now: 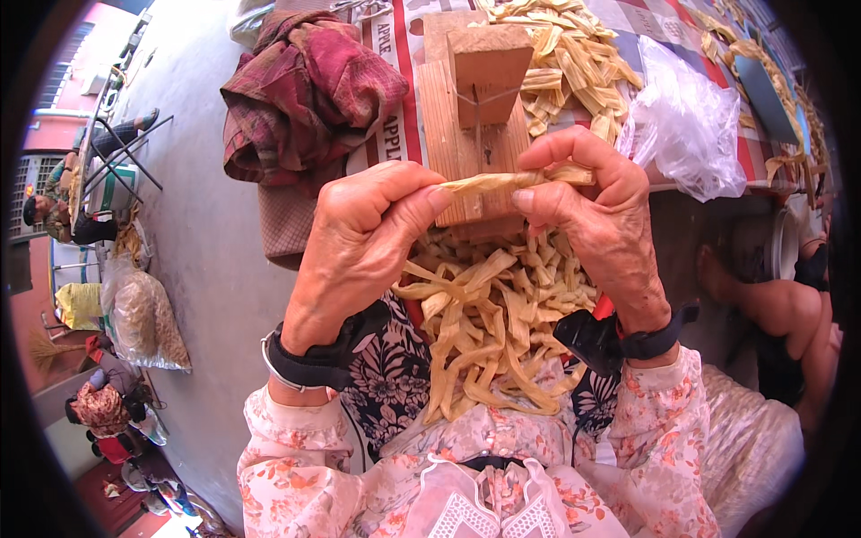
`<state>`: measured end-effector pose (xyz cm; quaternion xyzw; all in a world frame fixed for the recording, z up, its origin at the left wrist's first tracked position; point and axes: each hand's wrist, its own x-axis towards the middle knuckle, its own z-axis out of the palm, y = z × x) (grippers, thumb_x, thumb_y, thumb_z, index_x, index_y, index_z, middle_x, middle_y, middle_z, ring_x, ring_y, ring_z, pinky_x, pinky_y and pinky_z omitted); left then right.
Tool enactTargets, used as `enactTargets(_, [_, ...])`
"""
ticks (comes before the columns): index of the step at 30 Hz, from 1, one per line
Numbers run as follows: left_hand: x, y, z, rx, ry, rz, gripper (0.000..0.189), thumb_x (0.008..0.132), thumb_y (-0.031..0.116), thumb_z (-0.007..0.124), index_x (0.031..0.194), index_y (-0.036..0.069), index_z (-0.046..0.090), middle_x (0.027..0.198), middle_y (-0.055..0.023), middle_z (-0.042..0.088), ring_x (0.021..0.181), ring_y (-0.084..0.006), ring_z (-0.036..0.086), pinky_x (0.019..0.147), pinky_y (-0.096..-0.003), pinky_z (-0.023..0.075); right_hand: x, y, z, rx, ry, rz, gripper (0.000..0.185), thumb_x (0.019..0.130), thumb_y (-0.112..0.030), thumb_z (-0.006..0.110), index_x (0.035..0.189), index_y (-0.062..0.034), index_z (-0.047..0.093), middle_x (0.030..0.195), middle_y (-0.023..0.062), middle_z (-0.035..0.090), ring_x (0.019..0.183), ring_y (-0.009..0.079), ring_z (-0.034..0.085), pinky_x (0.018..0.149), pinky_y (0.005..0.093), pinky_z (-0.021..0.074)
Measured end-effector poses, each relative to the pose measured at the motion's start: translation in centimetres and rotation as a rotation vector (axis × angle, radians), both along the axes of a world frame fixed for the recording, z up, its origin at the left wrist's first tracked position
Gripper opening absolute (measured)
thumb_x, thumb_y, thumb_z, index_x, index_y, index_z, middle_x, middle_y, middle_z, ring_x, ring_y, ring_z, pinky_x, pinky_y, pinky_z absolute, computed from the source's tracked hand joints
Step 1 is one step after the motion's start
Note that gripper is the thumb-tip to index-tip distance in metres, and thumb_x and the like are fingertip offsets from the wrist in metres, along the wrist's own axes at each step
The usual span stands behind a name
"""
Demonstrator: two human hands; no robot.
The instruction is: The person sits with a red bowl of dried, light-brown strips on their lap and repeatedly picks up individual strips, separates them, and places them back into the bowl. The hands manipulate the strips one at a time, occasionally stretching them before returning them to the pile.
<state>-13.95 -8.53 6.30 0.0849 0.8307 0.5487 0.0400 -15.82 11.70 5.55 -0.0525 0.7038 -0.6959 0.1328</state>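
A pale yellow strip of dried plant husk (491, 183) is stretched between my hands, in front of a wooden block stand (481, 148). My left hand (377, 235) pinches its left end between thumb and fingertips. My right hand (592, 202) grips the other end, which looks folded or twisted near the fingers. An upright wood block (488, 74) with a thin wire or cord around it rises from the stand. Long loose husk strips (471, 323) and many short knotted-looking pieces (551, 269) lie on my lap below the hands.
Flat husk pieces (578, 67) and a clear plastic bag (693, 121) lie on the checked tablecloth (757, 155). A crumpled maroon cloth (313, 94) is at the left. A person's bare leg (767, 296) shows at right; other people sit farther left. A filled plastic sack (746, 437) stands at lower right.
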Motion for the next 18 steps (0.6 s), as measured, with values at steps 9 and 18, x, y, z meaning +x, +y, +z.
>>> enactTargets(9, [-1.5, 0.5, -2.1, -0.037, -0.014, 0.028, 0.011, 0.083, 0.006, 0.06, 0.08, -0.004, 0.06, 0.061, -0.0081, 0.052, 0.055, -0.0123, 0.048, 0.051, -0.0272, 0.0392, -1.3, -0.1, -1.8, 0.027, -0.051, -0.042, 0.015, 0.076, -0.002, 0.061, 0.091, 0.0013, 0.06, 0.07, 0.0018, 0.062, 0.063, 0.0055, 0.056, 0.055, 0.0196, 0.0443])
enactTargets(18, [4.2, 0.3, -1.4, 0.163, -0.32, 0.392, 0.019, 0.091, 0.015, 0.054, 0.084, -0.001, 0.061, 0.06, 0.0097, 0.041, 0.052, -0.0001, 0.032, 0.045, -0.018, 0.0244, 3.1, 2.9, -2.7, -0.108, -0.229, -0.139, 0.016, 0.079, 0.001, 0.061, 0.094, 0.0024, 0.056, 0.066, 0.0005, 0.057, 0.055, 0.005, 0.05, 0.049, 0.0193, 0.0399])
